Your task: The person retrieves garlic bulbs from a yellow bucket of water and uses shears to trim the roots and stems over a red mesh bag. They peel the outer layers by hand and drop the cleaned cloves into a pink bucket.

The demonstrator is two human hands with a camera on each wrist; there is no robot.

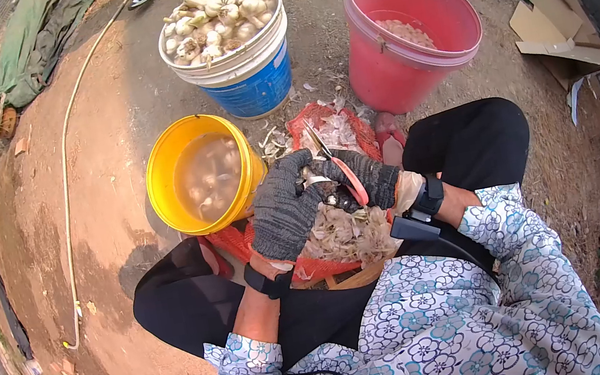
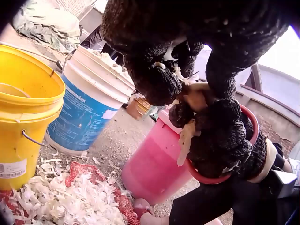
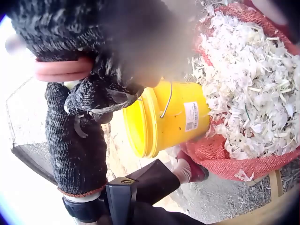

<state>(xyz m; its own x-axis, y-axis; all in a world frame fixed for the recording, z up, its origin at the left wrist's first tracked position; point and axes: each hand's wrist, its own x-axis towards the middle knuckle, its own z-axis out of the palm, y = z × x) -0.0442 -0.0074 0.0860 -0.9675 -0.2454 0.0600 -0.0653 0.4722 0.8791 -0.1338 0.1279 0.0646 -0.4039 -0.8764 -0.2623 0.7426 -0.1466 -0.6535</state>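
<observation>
Both hands wear dark knitted gloves and meet above the lap. My left hand (image 1: 284, 210) grips a garlic bulb (image 2: 197, 99), which is mostly hidden by fingers in the head view. My right hand (image 1: 366, 171) holds scissors with red-pink handles (image 1: 350, 179), their blades pointing away from the body. In the left wrist view, the right hand's fingers (image 2: 218, 124) come right up to the bulb, and a strip of pale skin (image 2: 186, 140) hangs beside them. Below the hands, loose garlic skins (image 1: 351, 236) lie heaped on a red mesh sack (image 1: 320, 266).
A yellow bucket (image 1: 156, 171) holds garlic in cloudy water. Behind it stands a blue-and-white bucket (image 1: 253, 89) heaped with garlic bulbs. To the right is a pink bucket (image 1: 383, 68) with pale cloves inside. A hose (image 1: 68, 161) runs along the left; a cardboard box (image 1: 556, 21) lies far right.
</observation>
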